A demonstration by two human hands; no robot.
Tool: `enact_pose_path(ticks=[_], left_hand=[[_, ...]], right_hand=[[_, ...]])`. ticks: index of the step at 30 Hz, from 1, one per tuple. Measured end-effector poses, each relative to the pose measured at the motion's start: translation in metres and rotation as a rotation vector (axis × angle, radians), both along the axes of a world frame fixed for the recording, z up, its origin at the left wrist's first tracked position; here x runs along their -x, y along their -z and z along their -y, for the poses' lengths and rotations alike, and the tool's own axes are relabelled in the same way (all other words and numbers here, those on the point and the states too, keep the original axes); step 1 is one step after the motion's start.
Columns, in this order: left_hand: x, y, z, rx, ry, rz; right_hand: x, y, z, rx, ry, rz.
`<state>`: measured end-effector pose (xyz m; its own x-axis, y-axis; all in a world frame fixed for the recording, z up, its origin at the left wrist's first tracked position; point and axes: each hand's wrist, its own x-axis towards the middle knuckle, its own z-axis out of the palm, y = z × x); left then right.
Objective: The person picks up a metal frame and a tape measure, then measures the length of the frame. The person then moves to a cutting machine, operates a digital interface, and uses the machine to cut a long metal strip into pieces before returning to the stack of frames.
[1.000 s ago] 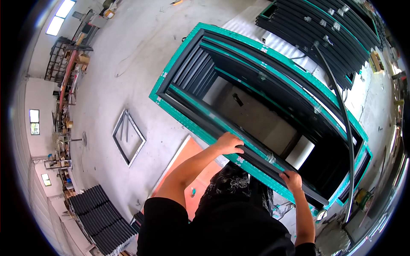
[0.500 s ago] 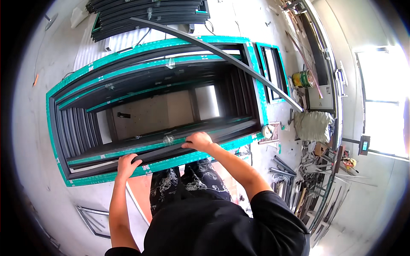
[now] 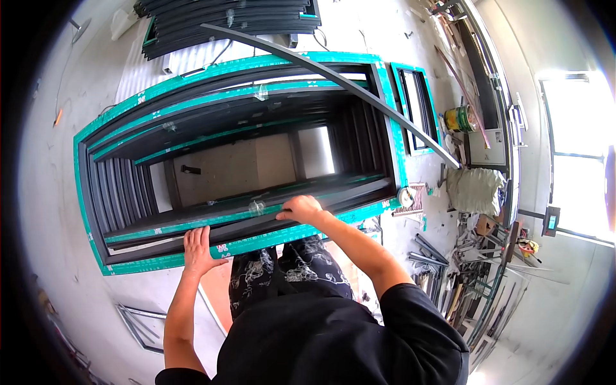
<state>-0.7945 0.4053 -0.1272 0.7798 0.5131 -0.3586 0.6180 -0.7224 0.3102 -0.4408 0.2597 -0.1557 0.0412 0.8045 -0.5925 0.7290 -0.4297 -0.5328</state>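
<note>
On concrete floor [image 3: 58,192], teal-taped frame [image 3: 160,96] stands.

Left hand [image 3: 199,249] seemingly flatter, fingers open

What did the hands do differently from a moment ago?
The left hand let go of the dark bar it had gripped and now lies flat and open on the frame's teal edge. The right hand stayed curled on the bar. The view shifted a little since half a second ago. The big frame, the loose strip across it and the paint can stayed put.
</note>
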Motion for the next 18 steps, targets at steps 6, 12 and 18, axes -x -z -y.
enact_pose_path(ticks=[6, 12, 18], left_hand=[[0.008, 0.016, 0.008, -0.1, -0.017, 0.077], [0.009, 0.019, 0.004, -0.088, -0.029, 0.103], [0.011, 0.022, 0.003, -0.108, -0.025, 0.111]], right_hand=[[0.006, -0.007, -0.002, 0.026, -0.001, 0.01], [0.002, 0.001, 0.003, 0.031, -0.071, 0.009], [-0.045, -0.027, 0.039, 0.008, -0.183, 0.137]])
